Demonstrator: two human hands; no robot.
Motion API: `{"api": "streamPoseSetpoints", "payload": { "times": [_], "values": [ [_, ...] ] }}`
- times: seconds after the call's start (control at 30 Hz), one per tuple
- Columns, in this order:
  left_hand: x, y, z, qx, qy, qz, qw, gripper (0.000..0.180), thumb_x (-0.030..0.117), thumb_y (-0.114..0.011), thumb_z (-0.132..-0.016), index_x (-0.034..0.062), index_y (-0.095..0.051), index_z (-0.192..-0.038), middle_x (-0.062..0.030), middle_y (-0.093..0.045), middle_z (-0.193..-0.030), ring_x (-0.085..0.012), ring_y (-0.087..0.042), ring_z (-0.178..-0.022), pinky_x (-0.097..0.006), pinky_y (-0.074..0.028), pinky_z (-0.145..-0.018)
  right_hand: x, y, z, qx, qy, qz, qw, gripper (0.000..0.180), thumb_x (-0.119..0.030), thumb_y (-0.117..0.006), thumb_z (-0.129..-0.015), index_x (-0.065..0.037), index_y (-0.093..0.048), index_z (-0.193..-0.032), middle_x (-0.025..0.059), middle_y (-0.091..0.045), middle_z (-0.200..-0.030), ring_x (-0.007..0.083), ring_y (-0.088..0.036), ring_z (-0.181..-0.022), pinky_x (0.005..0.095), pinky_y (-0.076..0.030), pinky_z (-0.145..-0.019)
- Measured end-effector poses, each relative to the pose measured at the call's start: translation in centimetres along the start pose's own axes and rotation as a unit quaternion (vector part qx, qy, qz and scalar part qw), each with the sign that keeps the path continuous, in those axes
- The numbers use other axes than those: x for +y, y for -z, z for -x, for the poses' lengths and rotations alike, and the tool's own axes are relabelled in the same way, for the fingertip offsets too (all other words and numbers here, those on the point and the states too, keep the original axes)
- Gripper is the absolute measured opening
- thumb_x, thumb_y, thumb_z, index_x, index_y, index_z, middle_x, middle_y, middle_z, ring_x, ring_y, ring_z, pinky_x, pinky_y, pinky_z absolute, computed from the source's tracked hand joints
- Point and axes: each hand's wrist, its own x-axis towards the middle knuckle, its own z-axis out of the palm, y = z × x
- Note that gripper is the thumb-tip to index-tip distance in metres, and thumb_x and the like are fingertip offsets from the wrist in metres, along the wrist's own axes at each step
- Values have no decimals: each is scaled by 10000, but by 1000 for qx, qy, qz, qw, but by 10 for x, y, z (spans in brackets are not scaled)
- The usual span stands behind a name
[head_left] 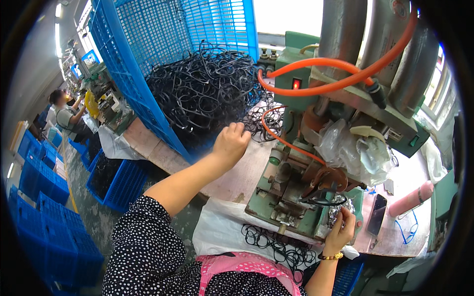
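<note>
Over the front of a heap of black rubber-like loops [202, 89], my left hand [232, 145] is closed with its fingers curled. Whatever it may hold is hidden. The heap lies in a large blue plastic basket [170, 143] tipped open toward me. My right hand [340, 231] is at the front of a green bench machine [311, 217], its fingers closed by the edge of a single black loop [325, 201] under the machine's round brown part [326, 180]. Crumpled silver foil [345, 204] covers the part beside those fingertips.
An orange hose [316, 91] curves across the machine top. More black loops [279, 246] lie on white cloth near my lap. To the right are a phone [377, 214], a pink bottle [411, 199] and blue-rimmed glasses [409, 232]. Blue crates [49, 232] and another person [69, 116] are at left.
</note>
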Motion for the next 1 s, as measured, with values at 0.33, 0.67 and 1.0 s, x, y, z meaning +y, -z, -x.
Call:
{"api": "streamPoseSetpoints", "payload": {
  "times": [0.33, 0.67, 1.0],
  "values": [
    [16, 16, 89, 26, 7, 128, 991, 105, 47, -668, -823, 94, -661, -916, -129, -663, -1224, -317, -657, -948, -401, -538, -806, 0, 3, -1, -3, 47, 17, 999, 104, 18, -608, -948, -3, -675, -1025, 135, -643, -1056, 270, -623, -940, 353, -515, -818],
    [4, 1, 123, -247, 352, 404, 807, 252, 189, -648, -944, 62, -671, -1160, -127, -683, -813, -297, -676, -731, -371, -534, -694, 1, 5, -1, -6, 54, 38, 998, 118, 46, -608, -911, -13, -664, -997, 120, -640, -1023, 267, -608, -957, 359, -498, -850],
    [10, -11, 83, -314, 324, 407, 794, 185, 160, -657, -922, 15, -660, -1036, -123, -708, -849, -309, -684, -818, -394, -514, -720, -10, 6, -7, -8, -25, -58, 998, 166, 68, -618, -896, -4, -655, -1041, 73, -657, -984, 195, -610, -955, 319, -475, -898]
  ]
}}
